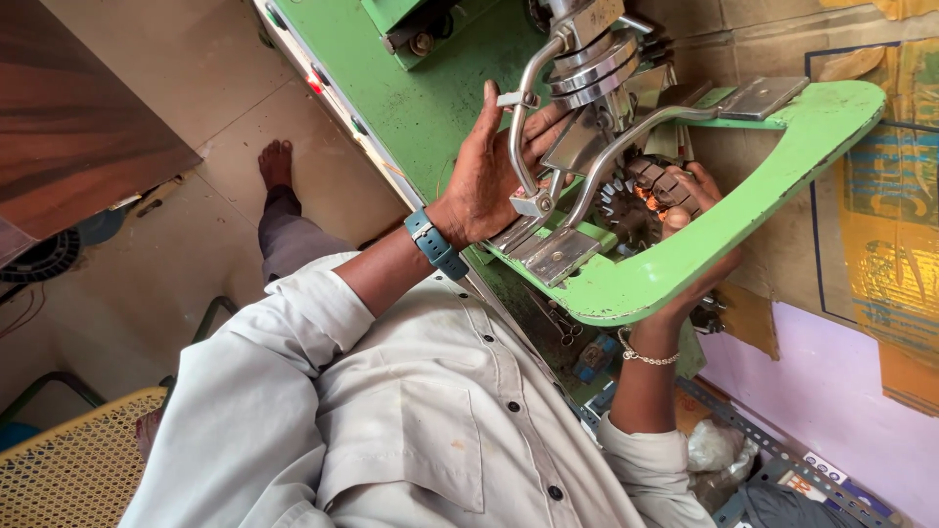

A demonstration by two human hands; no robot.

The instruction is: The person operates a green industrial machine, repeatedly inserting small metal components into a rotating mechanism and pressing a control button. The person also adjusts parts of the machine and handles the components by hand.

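Note:
My left hand (484, 181), with a blue watch strap at the wrist, lies against the chrome bent rod (523, 117) and the flat metal plates (548, 249) of a green machine (411, 98); its fingers are stretched out behind the rod. My right hand (696, 186), a thin bracelet on its wrist, reaches up from under the curved green guard (782, 147) and grips a dark round toothed part (646, 186) with orange showing between the teeth. Above that part sits a stack of shiny metal discs (597, 68) on the machine's head.
My bare foot (277, 161) stands on the tiled floor beside the machine. A yellow mesh seat (78, 469) is at the lower left, a dark wooden panel (68, 127) at the upper left. A crumpled plastic bag (719, 450) and perforated metal rails (782, 452) lie at the lower right.

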